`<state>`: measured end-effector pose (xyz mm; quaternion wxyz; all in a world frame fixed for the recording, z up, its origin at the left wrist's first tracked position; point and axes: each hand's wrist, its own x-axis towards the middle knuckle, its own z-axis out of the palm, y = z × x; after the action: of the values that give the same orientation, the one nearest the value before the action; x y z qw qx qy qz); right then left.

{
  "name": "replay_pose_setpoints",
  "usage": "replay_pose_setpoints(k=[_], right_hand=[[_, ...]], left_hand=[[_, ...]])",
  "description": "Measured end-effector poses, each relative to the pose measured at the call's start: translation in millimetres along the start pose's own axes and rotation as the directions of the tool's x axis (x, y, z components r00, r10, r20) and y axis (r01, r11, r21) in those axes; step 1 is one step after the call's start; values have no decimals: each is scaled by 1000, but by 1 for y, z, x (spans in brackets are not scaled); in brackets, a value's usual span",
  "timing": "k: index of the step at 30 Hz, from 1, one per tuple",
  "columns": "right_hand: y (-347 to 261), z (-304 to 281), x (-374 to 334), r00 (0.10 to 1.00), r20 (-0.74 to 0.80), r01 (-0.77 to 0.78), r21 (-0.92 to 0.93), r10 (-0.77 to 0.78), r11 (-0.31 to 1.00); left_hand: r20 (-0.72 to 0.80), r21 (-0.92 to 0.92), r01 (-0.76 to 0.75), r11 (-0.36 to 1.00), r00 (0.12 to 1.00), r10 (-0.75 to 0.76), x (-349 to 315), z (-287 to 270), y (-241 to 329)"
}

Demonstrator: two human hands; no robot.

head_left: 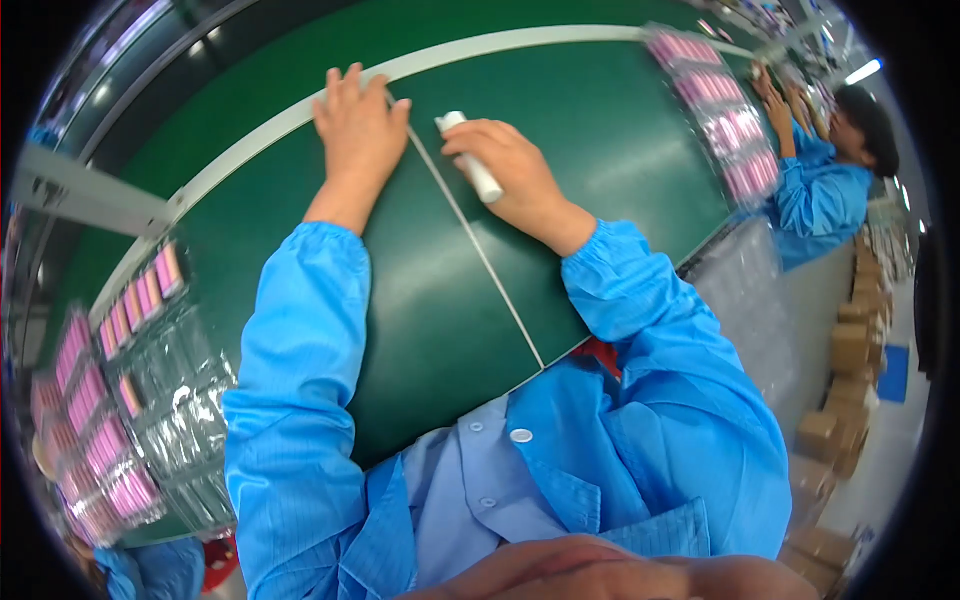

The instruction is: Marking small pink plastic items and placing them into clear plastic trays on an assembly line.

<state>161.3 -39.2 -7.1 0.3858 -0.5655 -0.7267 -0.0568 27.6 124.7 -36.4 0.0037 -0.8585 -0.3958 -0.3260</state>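
White cylindrical tube (pixel 470 157): slender, plain, matte, lying slanted on the green bench (pixel 600 130), one rounded end pointing to the far left, the other toward the near right. Its middle is covered by the right hand (pixel 510 170); both ends show.

This is a factory assembly line. A long green conveyor-belt surface (pixel 600 130) with a pale edge strip runs between workers in matching blue anti-static smocks (pixel 820 195). Clear plastic blister trays of small pink items (pixel 110 420) sit stacked along both sides, brown cardboard cartons (pixel 850 350) are piled by the aisle, and strip lights (pixel 862 70) glow overhead.
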Motion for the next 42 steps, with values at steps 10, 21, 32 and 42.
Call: replay_pose_setpoints(k=[10,21,32,42], right_hand=[[-4,-6,-6,1000,-10,-10,2,10,1000],[-1,-7,-11,1000,0,-17,21,17,1000],[-4,-5,4,1000,21,8,98,-10,995],[-24,-6,-2,997,83,-5,2,5,1000]], left_hand=[[152,-100,42,994,988,-27,1,-10,6],[145,-61,50,997,989,-41,1,-13,8],[148,-139,-41,989,987,62,6,-18,3],[136,-130,-78,988,986,96,-8,-19,16]])
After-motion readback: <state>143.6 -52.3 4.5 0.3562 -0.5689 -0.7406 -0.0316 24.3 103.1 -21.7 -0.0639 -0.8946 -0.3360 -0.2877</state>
